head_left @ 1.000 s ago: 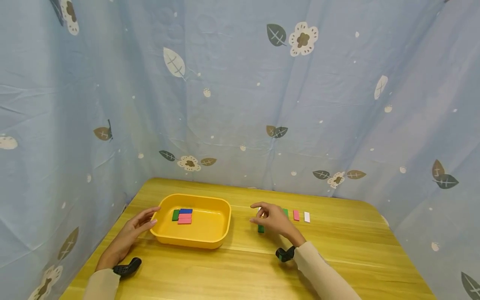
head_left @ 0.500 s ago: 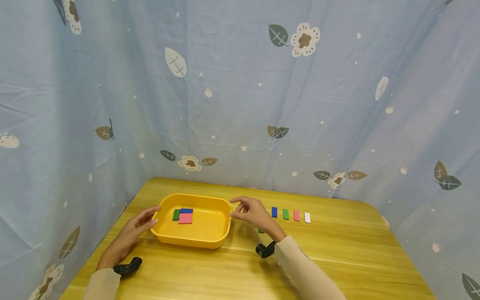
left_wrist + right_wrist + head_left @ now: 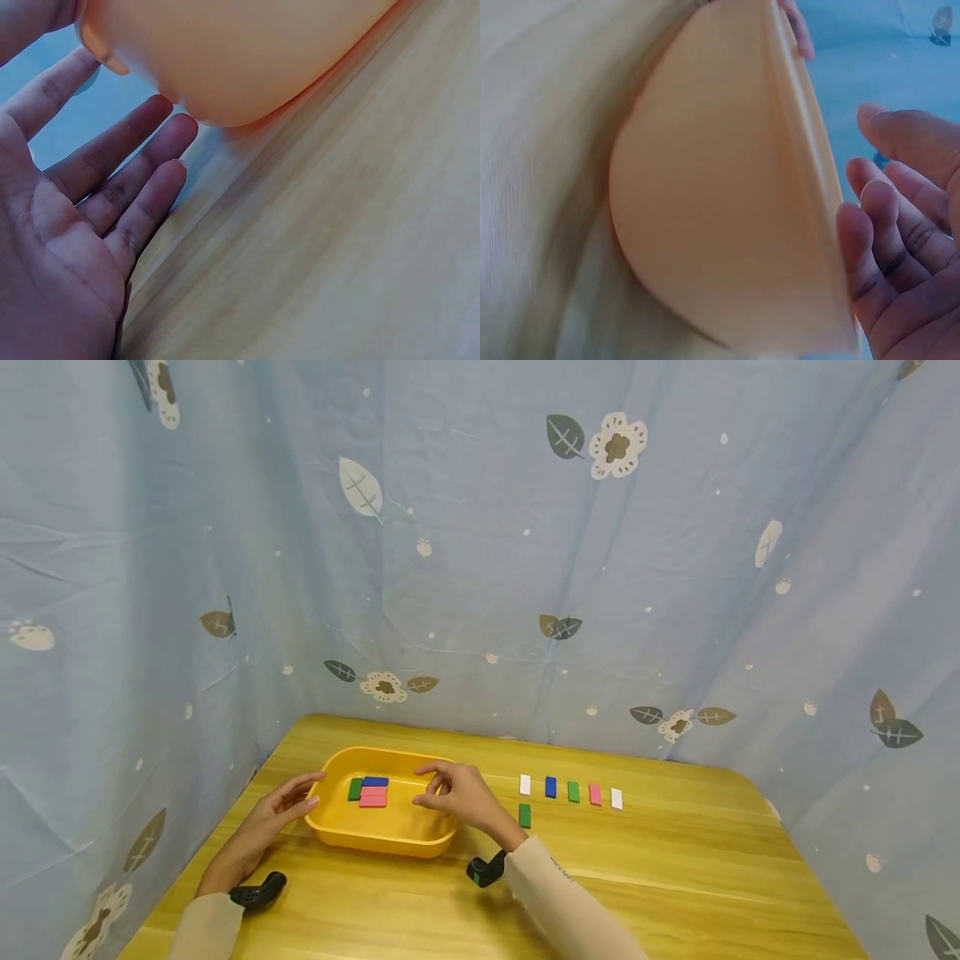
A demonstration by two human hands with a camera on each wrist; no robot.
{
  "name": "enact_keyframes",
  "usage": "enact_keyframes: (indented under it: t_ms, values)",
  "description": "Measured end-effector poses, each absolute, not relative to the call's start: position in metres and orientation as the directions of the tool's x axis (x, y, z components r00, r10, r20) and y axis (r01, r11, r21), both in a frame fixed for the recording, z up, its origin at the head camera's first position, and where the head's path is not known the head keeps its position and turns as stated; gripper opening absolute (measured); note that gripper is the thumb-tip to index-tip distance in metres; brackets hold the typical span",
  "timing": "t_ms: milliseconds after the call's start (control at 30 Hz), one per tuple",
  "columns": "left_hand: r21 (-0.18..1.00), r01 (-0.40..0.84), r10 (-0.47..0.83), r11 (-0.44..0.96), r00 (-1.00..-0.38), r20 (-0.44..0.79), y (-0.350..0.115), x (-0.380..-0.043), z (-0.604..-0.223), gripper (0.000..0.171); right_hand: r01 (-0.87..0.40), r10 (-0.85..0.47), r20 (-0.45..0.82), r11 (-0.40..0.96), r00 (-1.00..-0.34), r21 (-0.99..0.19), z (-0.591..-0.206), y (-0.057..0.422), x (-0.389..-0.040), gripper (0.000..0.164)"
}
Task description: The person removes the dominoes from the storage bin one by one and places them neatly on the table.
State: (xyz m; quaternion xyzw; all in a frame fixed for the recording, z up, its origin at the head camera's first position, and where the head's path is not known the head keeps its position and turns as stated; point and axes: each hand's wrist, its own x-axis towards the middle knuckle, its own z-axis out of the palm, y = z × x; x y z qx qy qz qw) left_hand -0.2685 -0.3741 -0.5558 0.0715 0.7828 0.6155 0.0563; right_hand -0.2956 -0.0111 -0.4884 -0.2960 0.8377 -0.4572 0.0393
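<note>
A yellow plastic tray (image 3: 375, 845) holds a green block (image 3: 355, 789), a blue block (image 3: 377, 782) and two pink blocks (image 3: 372, 802), lying flat together toward its left side. My left hand (image 3: 264, 827) rests at the tray's left rim, fingers loosely extended, with the thumb and a fingertip right at the edge. Over the tray's right side hovers my right hand (image 3: 467, 797), its thumb and index finger apart with nothing between them. The right wrist view shows its fingers (image 3: 881, 202) softly bent beside the tray's rim.
Right of the tray on the wooden table (image 3: 675, 860) lies a row: a white block (image 3: 525, 785), a blue one, a light green one, a pink one (image 3: 595, 795) and another white one. A dark green block (image 3: 524, 816) lies in front of it. A patterned blue curtain (image 3: 480, 527) surrounds the table.
My right hand has moved left from the blocks on the table to over the tray's right side, uncovering the row and the dark green block. My left hand has stayed at the rim.
</note>
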Motion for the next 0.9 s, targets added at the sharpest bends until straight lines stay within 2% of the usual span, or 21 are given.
enact_keyframes:
  t_ms: [333, 567, 900]
  values:
    - [0.974, 0.05, 0.182, 0.222, -0.983, 0.009, -0.376, -0.268, -0.556, 0.058, -0.368, -0.533, 0.115, 0.396, -0.838, -0.841, -0.497, -0.048, -0.294, 0.047]
    - [0.976, 0.054, 0.186, 0.213, -0.982, 0.014, -0.376, -0.269, -0.556, 0.058, -0.305, -0.488, 0.065, 0.433, -0.871, -0.848, -0.498, -0.07, -0.294, 0.04]
    - [0.978, 0.046, 0.186, 0.203, -0.983, 0.008, -0.374, -0.271, -0.556, 0.059, -0.242, -0.46, -0.006, 0.478, -0.888, -0.845, -0.513, -0.083, -0.304, 0.043]
